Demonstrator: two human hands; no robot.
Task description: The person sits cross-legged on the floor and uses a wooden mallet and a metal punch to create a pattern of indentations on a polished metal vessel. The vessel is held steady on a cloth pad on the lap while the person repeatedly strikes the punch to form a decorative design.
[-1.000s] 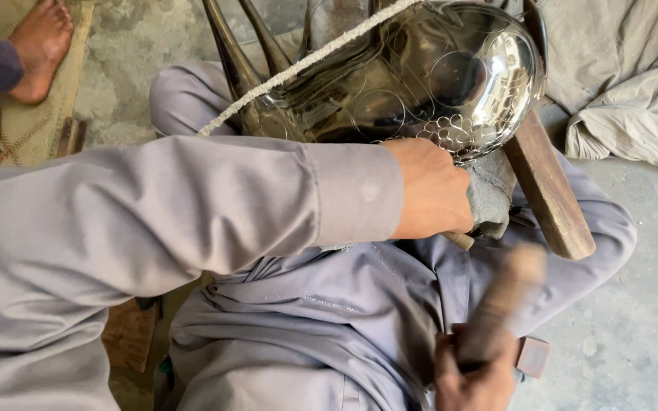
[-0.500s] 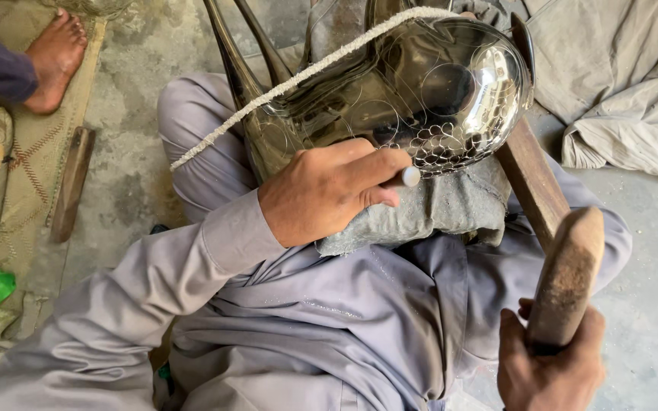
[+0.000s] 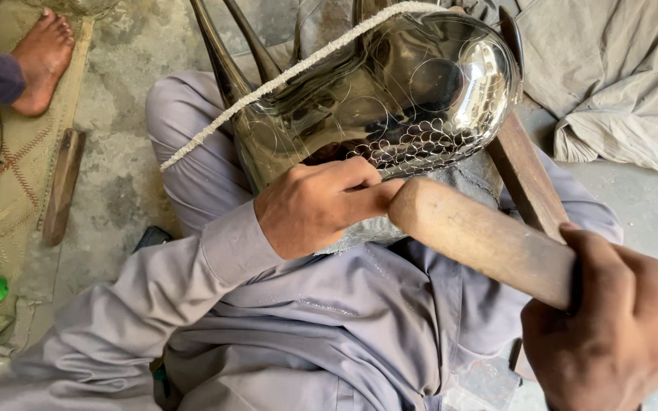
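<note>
I see the shiny metal bowl (image 3: 390, 99) lying tilted on its side over my lap, propped on a slanted wooden beam (image 3: 527, 179), its polished outside facing me and a patch of small round hammered dimples low on the near side. A white cord (image 3: 268, 87) runs slantwise across its rim from lower left to upper right. The dimpled patch lies straight ahead of my left hand (image 3: 317, 205), which is the nearer one: it is curled shut, fingers pinched on something small pressed against the metal, though I cannot tell what it is. My right hand (image 3: 618, 320) is clenched around the wooden mallet (image 3: 481, 240), whose long axis runs from that fist up and left, its rounded end touching or just beside the left fingers. Off to the left a wooden stick (image 3: 62, 186) lies on the concrete floor (image 3: 116, 175), and another person's bare foot (image 3: 39, 57) rests on a woven mat (image 3: 20, 175).
</note>
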